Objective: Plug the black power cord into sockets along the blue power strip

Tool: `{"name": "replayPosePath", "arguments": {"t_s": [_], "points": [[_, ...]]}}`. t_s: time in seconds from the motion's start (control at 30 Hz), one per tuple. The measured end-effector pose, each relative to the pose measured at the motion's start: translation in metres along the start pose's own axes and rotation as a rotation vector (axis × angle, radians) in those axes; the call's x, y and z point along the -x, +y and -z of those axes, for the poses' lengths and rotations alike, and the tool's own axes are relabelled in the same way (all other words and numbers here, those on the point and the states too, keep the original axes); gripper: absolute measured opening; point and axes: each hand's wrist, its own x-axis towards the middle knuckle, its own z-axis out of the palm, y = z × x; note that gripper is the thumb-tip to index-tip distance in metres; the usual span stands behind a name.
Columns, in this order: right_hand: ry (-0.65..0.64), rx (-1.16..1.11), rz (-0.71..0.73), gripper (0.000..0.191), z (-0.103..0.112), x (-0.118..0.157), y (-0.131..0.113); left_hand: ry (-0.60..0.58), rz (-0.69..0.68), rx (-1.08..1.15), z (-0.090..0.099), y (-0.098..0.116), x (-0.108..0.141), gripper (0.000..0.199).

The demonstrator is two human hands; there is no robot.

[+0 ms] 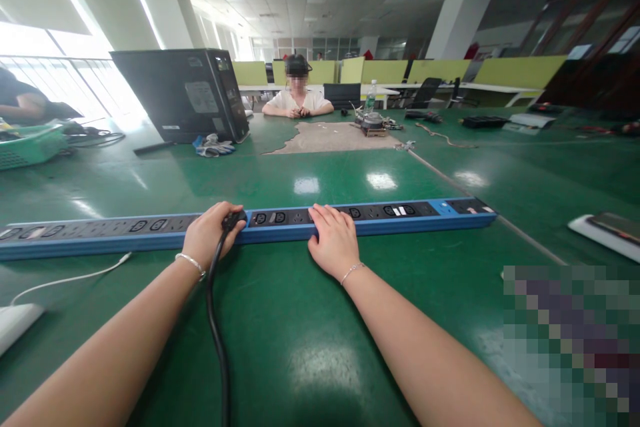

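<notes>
the blue socket strip (280,235) lies across the middle of the frame, flat on the green bench (270,347), its left end meeting the frame's edge. the black plug (235,219) is at its upper face, just left of centre; i cannot tell how fully it is seated.

my left hand (206,235) is closed around that plug, with the black cord (218,327) trailing to the bottom of the frame. my right hand (334,240) is moderately open across the strip, thumb at the near side; how firmly it bears down i cannot tell.

in my judgement, force belongs on the plug body, square to the socket face, never on the cord, with the right hand bracing the strip against sliding or tipping.

clearance: bare bench lies between my forearms and beyond the strip. note the white cable (75,277) at lower left, the pale device (603,237) at right, and the computer case (187,90) with gloves (214,146) at upper left. a person (300,101) sits opposite.
</notes>
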Motion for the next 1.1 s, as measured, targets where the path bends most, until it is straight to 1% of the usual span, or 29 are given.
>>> {"name": "replayPosePath", "arguments": {"t_s": [0.07, 0.23, 0.37, 0.57, 0.77, 0.9, 0.97, 1.03, 1.1], "points": [[0.002, -0.001, -0.001, 0.052, 0.0, 0.0, 0.0, -0.013, 0.003, 0.0, 0.001, 0.0, -0.001, 0.034], [0.0, 0.002, 0.004, 0.052, 0.0, 0.0, 0.0, 0.069, -0.021, 0.047, -0.006, -0.001, 0.004, 0.034], [-0.005, 0.004, 0.002, 0.052, 0.0, -0.001, 0.0, 0.098, -0.053, 0.075, -0.008, -0.001, 0.006, 0.032], [0.01, 0.0, 0.008, 0.052, 0.001, 0.0, 0.0, 0.091, -0.06, 0.087, -0.007, -0.001, 0.005, 0.031], [-0.002, 0.009, 0.006, 0.052, 0.001, -0.001, 0.001, 0.056, 0.02, 0.071, -0.006, 0.004, 0.001, 0.029], [-0.002, 0.005, 0.009, 0.052, 0.001, -0.001, 0.001, 0.054, -0.001, 0.091, -0.006, 0.0, 0.002, 0.033], [0.002, 0.002, 0.007, 0.052, 0.0, -0.001, 0.001, 0.004, -0.027, 0.14, -0.002, -0.006, 0.002, 0.038], [0.008, -0.001, 0.005, 0.052, 0.0, -0.001, 0.001, -0.101, -0.038, 0.196, 0.007, -0.011, 0.001, 0.044], [0.011, -0.005, 0.006, 0.052, 0.0, -0.001, 0.001, -0.215, -0.018, 0.225, 0.019, -0.012, -0.003, 0.047]]}}
